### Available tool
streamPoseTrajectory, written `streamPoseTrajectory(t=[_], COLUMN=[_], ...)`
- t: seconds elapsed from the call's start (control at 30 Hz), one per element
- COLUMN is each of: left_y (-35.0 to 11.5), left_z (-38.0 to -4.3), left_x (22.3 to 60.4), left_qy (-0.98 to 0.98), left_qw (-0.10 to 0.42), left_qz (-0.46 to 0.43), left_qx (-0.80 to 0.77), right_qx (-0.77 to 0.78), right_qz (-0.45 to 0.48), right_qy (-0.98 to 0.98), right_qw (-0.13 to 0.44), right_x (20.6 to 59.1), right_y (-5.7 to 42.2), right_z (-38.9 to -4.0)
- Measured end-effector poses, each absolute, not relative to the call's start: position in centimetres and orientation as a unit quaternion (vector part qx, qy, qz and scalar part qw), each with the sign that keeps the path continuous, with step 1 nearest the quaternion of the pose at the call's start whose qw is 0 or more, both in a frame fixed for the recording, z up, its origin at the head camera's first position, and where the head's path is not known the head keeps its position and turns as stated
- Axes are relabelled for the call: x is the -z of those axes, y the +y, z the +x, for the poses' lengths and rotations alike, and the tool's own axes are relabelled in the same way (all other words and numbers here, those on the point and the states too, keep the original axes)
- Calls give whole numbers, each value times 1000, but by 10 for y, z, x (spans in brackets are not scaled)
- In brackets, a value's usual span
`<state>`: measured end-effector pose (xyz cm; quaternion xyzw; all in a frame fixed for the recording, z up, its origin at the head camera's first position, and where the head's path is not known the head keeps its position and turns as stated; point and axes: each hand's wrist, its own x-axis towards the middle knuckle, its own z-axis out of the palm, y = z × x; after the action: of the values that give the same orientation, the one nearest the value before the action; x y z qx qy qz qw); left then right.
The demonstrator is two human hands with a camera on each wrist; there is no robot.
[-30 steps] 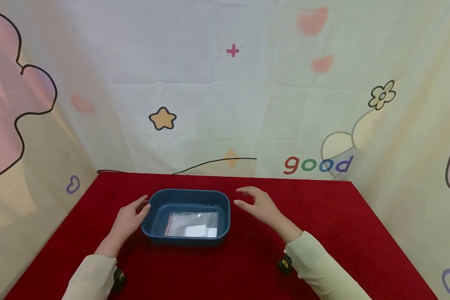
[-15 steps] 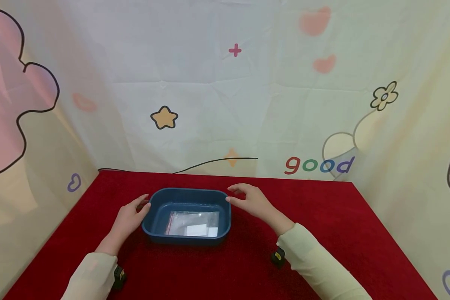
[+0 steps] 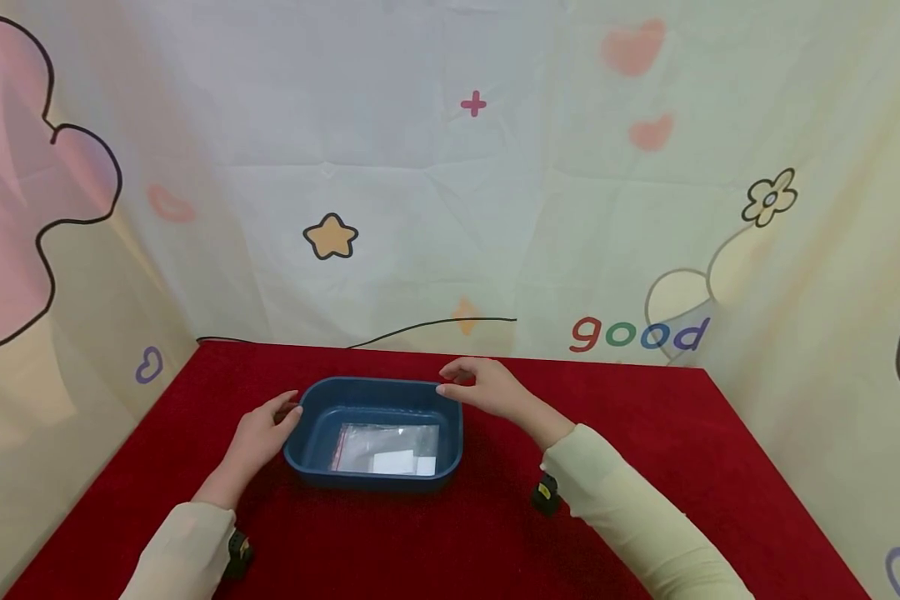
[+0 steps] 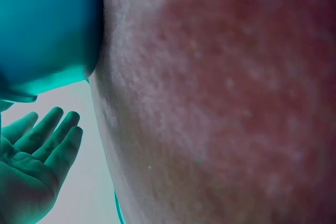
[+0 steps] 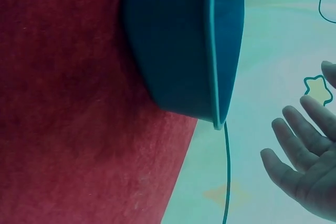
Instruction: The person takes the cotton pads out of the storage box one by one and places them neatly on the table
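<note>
A dark blue rounded rectangular basin (image 3: pixel 367 481) stands left of centre on red cloth. Flat inside it lies a clear plastic bag (image 3: pixel 360 440) with a red strip along its left edge. Two white rectangles (image 3: pixel 394 462) show at the bag's lower right; whether they are inside it I cannot tell. My left hand (image 3: pixel 257 435) is beside the basin's left end, fingers relaxed; contact with the rim is unclear. Over the far right corner hovers my right hand (image 3: pixel 495 388), thumb and fingers spread apart. The right wrist view shows this hand (image 5: pixel 310 161) apart from the basin (image 5: pixel 173 51), holding nothing.
The red cloth (image 3: pixel 630 467) covers the table and extends to both sides of the basin. A pale printed curtain (image 3: pixel 420 217) hangs behind and along the sides. Each wrist carries a small black device, such as the right one (image 3: pixel 546 495).
My right hand has moved left, from beside the basin to over its far right corner. The left hand, the basin and the bag stay nearly where they were.
</note>
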<state>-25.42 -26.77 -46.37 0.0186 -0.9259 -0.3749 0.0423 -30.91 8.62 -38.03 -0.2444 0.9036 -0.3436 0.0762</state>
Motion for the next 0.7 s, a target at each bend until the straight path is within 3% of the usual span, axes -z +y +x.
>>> streamPoseTrajectory(t=[0.37,0.7], left_y=[-261,-259], left_z=[-255,-256], left_x=[463,466], left_qy=[-923,-920], left_qw=[53,40], left_qz=[20,38], left_qx=[380,389], right_qx=[334,314], right_qz=[-239,-264], right_qy=[903,901], right_qw=[131,144], right_x=[368,366], right_y=[69,62], right_z=[-320,-330])
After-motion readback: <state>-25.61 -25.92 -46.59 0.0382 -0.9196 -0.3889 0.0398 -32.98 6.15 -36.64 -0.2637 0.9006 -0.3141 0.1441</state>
